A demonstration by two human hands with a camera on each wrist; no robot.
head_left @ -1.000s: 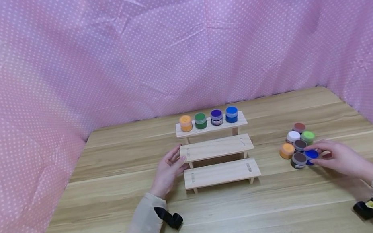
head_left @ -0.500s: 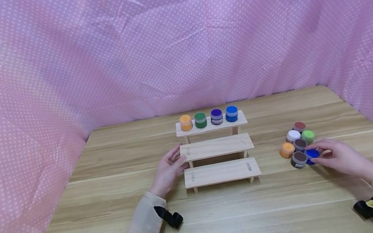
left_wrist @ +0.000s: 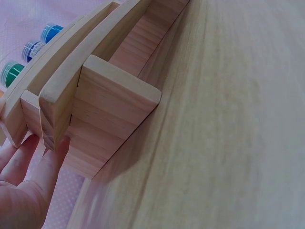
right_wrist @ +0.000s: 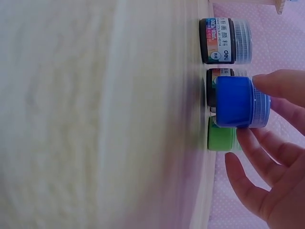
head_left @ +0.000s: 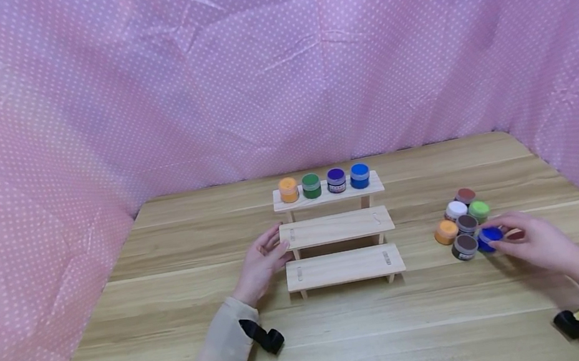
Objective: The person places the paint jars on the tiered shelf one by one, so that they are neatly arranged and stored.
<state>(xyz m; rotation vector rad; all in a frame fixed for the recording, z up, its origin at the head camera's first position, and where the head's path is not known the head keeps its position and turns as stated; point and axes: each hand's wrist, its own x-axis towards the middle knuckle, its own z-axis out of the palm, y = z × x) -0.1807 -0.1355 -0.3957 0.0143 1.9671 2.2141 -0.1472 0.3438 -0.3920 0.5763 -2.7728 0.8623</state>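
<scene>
A three-step wooden display stand (head_left: 337,228) stands mid-table. My left hand (head_left: 259,268) is at its left end, with thumb and fingers on either side of a plank's end; fingers (left_wrist: 53,160) touch the wood in the left wrist view. My right hand (head_left: 538,245) pinches a blue paint jar (head_left: 490,239) between thumb and fingers, at the near right of a cluster of jars. In the right wrist view the blue jar (right_wrist: 234,101) lies in front of a dark jar (right_wrist: 211,90) and a light green jar (right_wrist: 220,135). Whether its base touches the table is unclear.
The top step carries an orange jar (head_left: 288,190), a green jar (head_left: 311,186), a violet jar (head_left: 336,180) and a blue jar (head_left: 359,175). Beside the right hand stand a white-lidded jar (head_left: 455,210), an orange jar (head_left: 446,232) and several others. Pink dotted cloth (head_left: 272,69) hangs behind.
My right hand has shifted slightly right with the blue paint jar, opening a small gap from the dark jars. My left hand has stayed at the stand.
</scene>
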